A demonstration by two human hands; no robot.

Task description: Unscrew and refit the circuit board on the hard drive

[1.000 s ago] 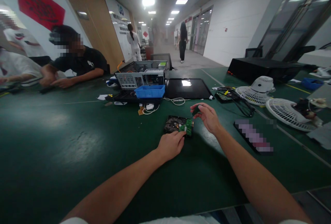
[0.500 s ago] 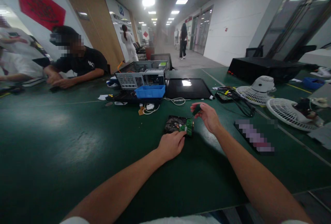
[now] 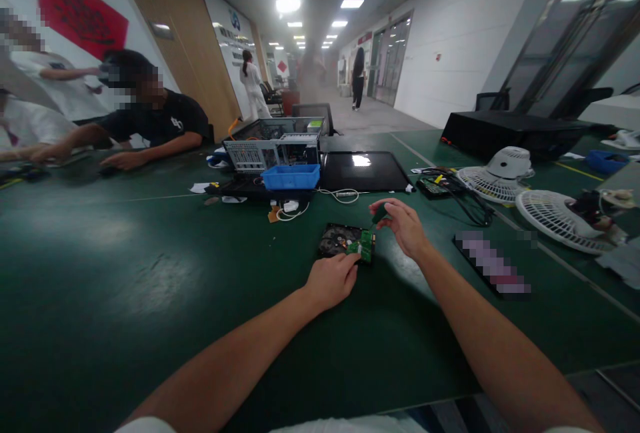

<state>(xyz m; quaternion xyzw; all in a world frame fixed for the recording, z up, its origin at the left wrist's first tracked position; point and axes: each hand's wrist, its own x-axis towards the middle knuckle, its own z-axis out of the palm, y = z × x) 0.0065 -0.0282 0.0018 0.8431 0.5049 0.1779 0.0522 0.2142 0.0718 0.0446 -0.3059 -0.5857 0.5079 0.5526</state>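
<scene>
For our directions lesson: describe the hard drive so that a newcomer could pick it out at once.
On the green table, find the open computer case with the blue tray in front. Come nearer and right to a small dark hard drive. Unlike the electronics farther right, it has the left hand on it, while the right hand holds a green-handled tool close by.

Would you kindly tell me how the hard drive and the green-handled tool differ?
Pose: the hard drive lies flat on the green table, while the green-handled tool is held tilted in the right hand.
Size: the hard drive is broad and boxy; the green-handled tool is slimmer.
Look: the hard drive is mostly dark, with a green circuit board; the green-handled tool has a plain handle.
Shared: both show some green, and each has a hand on it.
</scene>
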